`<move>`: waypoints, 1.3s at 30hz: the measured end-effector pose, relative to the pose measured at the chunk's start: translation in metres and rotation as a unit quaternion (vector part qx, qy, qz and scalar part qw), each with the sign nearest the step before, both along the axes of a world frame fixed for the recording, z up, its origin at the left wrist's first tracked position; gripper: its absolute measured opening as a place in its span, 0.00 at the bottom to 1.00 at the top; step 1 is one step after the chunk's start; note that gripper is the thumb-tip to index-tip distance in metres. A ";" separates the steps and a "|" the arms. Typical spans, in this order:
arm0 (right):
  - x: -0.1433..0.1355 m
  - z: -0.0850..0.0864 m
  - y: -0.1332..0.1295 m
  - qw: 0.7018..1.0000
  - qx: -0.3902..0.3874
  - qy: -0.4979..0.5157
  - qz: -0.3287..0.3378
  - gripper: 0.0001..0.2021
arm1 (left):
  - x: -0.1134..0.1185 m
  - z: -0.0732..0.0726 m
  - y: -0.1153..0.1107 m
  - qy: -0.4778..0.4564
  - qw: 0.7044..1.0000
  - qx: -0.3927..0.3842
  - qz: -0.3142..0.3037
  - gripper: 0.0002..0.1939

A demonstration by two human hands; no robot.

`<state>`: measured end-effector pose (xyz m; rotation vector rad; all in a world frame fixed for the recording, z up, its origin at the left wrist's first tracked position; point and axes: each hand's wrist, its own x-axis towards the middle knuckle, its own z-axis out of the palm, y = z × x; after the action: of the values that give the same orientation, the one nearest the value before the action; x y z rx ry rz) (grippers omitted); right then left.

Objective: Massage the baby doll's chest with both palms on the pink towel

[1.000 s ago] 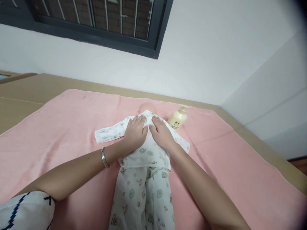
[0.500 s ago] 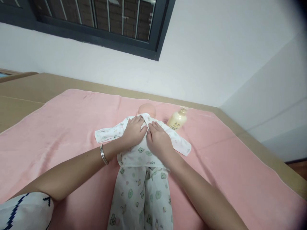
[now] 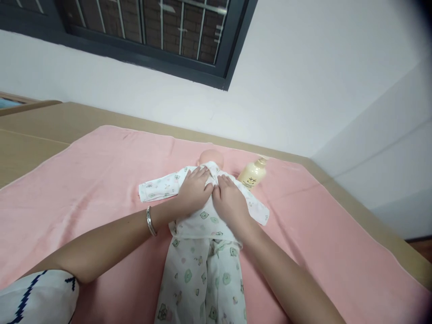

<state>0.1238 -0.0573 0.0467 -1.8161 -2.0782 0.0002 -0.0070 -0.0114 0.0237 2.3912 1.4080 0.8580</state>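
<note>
A baby doll point(image 3: 212, 158) lies on its back on a pink blanket point(image 3: 101, 180), its head toward the wall. It wears a white long-sleeved top point(image 3: 199, 227) with a small green and pink print, and matching trousers point(image 3: 185, 279). Both sleeves spread out to the sides. My left hand point(image 3: 195, 190) lies flat on the left of the chest, below the collar. Beside it, my right hand point(image 3: 232, 201) rests on the right of the chest, fingers stretched toward the collar. The thumbs nearly meet over the middle. The cloth beneath the palms is hidden.
A cream-yellow lotion bottle point(image 3: 253, 174) with a pump top lies tilted just past the right sleeve. The wooden surface point(image 3: 37, 121) shows around the blanket. Behind it rise a white wall point(image 3: 286, 90) and a dark-framed window point(image 3: 141, 49) with bars.
The view has shifted slightly, so everything sits a little further right and lower. Both hands stay flat on the doll's chest with hardly any movement.
</note>
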 end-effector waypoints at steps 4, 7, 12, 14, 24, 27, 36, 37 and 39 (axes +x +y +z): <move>-0.009 0.006 -0.013 1.000 0.008 -0.011 -0.007 0.21 | 0.001 -0.005 0.002 0.008 1.000 0.018 0.023 0.24; 0.005 0.005 0.005 0.999 0.004 0.041 0.023 0.20 | 0.006 -0.010 -0.012 0.025 0.998 0.050 0.023 0.25; 0.016 0.000 0.022 0.998 -0.009 0.058 0.031 0.22 | 0.007 -0.010 -0.023 0.018 0.998 0.052 0.007 0.24; 0.007 0.001 0.012 0.999 -0.020 0.024 -0.012 0.23 | 0.004 -0.008 -0.019 0.001 1.000 0.031 -0.001 0.25; 0.009 0.016 0.003 0.998 -0.016 0.019 -0.050 0.20 | -0.001 -0.020 -0.012 -0.101 0.995 0.017 -0.002 0.25; 0.024 0.018 0.013 0.997 -0.007 0.068 -0.039 0.21 | -0.002 -0.025 -0.012 -0.130 0.991 0.025 0.011 0.24; 0.010 -0.002 0.009 0.994 0.032 0.058 0.092 0.23 | -0.002 -0.031 -0.011 -0.147 0.987 0.042 0.041 0.23; 0.010 -0.002 0.008 0.994 0.040 0.065 0.085 0.23 | -0.002 -0.031 -0.011 -0.142 0.988 0.044 0.039 0.23; 0.009 -0.001 0.007 0.993 0.069 0.076 0.063 0.23 | -0.001 -0.029 -0.013 -0.129 0.990 0.047 0.041 0.24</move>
<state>0.1331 -0.0503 0.0453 -1.5514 -2.0290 0.0271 -0.0084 -0.0240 -0.0056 2.2014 1.3978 1.2301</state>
